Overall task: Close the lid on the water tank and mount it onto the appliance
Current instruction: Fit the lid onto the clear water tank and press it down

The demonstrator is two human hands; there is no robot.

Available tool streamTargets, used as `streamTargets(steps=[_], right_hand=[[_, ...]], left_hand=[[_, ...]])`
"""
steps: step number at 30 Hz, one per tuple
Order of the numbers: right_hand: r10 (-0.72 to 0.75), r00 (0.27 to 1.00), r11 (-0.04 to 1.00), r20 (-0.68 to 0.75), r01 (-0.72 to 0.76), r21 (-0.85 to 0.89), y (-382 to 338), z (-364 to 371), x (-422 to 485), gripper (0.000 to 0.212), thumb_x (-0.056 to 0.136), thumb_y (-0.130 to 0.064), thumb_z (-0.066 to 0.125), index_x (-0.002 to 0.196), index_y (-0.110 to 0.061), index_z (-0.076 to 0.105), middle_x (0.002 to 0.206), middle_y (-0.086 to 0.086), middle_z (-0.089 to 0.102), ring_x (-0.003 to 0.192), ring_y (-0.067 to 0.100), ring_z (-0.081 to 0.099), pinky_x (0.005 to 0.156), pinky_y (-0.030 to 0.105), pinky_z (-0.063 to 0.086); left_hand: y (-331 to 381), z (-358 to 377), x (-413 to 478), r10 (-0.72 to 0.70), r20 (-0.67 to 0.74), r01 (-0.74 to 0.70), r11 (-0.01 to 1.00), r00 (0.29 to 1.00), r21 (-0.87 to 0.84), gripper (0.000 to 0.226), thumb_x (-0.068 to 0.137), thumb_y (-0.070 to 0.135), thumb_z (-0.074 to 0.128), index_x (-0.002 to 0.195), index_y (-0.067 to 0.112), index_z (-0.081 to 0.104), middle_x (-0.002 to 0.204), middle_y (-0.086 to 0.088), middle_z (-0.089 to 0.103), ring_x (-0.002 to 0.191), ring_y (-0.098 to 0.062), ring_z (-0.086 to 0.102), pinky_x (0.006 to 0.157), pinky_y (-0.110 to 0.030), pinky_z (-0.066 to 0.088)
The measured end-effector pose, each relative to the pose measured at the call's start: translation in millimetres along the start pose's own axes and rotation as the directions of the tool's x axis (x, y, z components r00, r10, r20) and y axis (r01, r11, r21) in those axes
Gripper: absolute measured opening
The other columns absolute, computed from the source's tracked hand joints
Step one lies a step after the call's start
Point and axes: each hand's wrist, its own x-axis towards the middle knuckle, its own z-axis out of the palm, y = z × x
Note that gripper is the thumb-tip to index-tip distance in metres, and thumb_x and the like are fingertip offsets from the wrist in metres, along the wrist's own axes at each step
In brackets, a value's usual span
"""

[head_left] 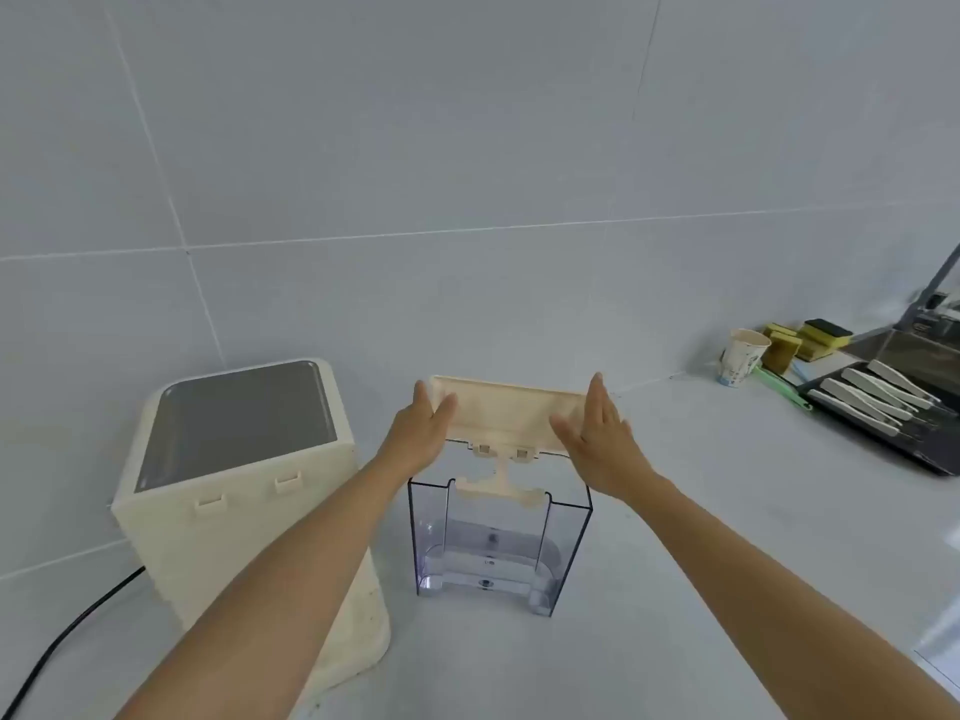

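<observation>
Both forearms reach forward, left hand (422, 427) and right hand (602, 438) with open fingers (597, 394) flanking the raised lid (506, 414), which spans left to right above the water tank (498, 548).

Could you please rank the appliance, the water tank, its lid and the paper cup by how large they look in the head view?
1. appliance
2. water tank
3. lid
4. paper cup

The cup stands farther from the camera, so its true size is less certain.
</observation>
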Motion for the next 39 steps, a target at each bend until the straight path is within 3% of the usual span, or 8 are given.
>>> streamTargets(steps=[5,9,15,24,30,33,36,39], right_hand=[[0.105,0.993,0.954,0.046,-0.114,0.277,-14,-5,5,0.078,0.093,-0.046,0.028,0.143,-0.007,-0.019,0.151,0.022,0.026,0.128,0.031,0.039,0.099,0.036,0.037],[0.198,0.977,0.864,0.079,-0.212,0.457,-16,-9,6,0.072,0.094,-0.042,0.030,0.145,-0.005,-0.005,0.151,0.017,0.026,0.137,0.032,0.029,0.104,0.036,0.029],[0.225,0.973,0.787,0.056,-0.216,0.578,-13,-9,7,0.036,0.084,-0.042,0.042,0.101,-0.011,0.044,0.102,0.006,0.045,0.092,0.024,0.044,0.062,0.027,0.034],[0.139,0.984,0.875,-0.113,-0.068,0.480,-11,-10,-33,0.018,0.089,-0.022,0.043,0.094,-0.006,0.051,0.074,0.003,0.046,0.060,0.014,0.039,0.051,0.024,0.030],[0.047,0.970,0.955,-0.240,0.027,0.295,4,7,-48,0.039,0.089,-0.019,0.044,0.053,-0.024,0.031,0.052,-0.008,0.029,0.047,0.008,0.026,0.043,0.010,0.034],[0.055,0.968,0.948,-0.246,0.027,0.317,12,18,-57,0.020,0.091,-0.020,0.046,0.080,-0.015,0.062,0.062,-0.009,0.049,0.059,0.005,0.040,0.054,0.011,0.033],[0.091,0.966,0.946,-0.244,-0.007,0.325,16,26,-64,0.033,0.092,-0.020,0.046,0.122,-0.009,0.056,0.097,0.014,0.069,0.078,0.032,0.057,0.069,0.029,0.041],[0.045,0.966,0.970,-0.256,0.019,0.241,20,33,-68,0.037,0.093,-0.019,0.045,0.128,-0.010,0.051,0.083,0.022,0.066,0.064,0.034,0.051,0.065,0.034,0.041]], left_hand=[[10,2,7,-0.047,-0.032,0.044,0.994,0.998,-0.104,0.055,0.096,0.037,0.028,0.141,0.006,0.023,0.133,-0.016,0.045,0.116,-0.029,0.044,0.080,-0.027,0.032],[7,1,12,-0.088,-0.075,0.074,0.983,0.993,-0.167,0.035,0.093,0.034,0.031,0.104,0.006,0.050,0.104,-0.013,0.052,0.093,-0.026,0.046,0.093,-0.042,0.043],[6,-6,5,-0.097,-0.165,0.061,0.975,0.982,-0.213,0.035,0.090,0.037,0.039,0.071,0.009,0.046,0.077,-0.005,0.049,0.089,-0.030,0.052,0.087,-0.044,0.046],[-9,-6,-21,-0.028,-0.264,-0.040,0.968,0.964,-0.246,0.037,0.089,0.032,0.051,0.094,-0.002,0.064,0.086,-0.011,0.061,0.091,-0.031,0.059,0.091,-0.046,0.048],[-24,1,-42,-0.031,-0.277,-0.048,0.960,0.960,-0.275,0.027,0.089,0.029,0.053,0.096,0.006,0.067,0.072,0.003,0.058,0.072,-0.016,0.051,0.060,-0.018,0.037],[-34,5,-52,-0.022,-0.303,-0.074,0.950,0.953,-0.302,0.029,0.088,0.025,0.055,0.107,0.005,0.065,0.091,0.000,0.062,0.089,-0.017,0.054,0.067,-0.015,0.039],[-37,9,-60,-0.024,-0.290,-0.081,0.935,0.957,-0.344,0.029,0.089,0.023,0.055,0.110,0.007,0.063,0.085,0.006,0.061,0.091,-0.017,0.053,0.072,-0.023,0.040],[-40,15,-65,-0.048,-0.286,-0.061,0.931,0.957,-0.360,0.027,0.090,0.024,0.052,0.111,0.010,0.063,0.080,0.014,0.058,0.090,-0.016,0.052,0.071,-0.022,0.040]])
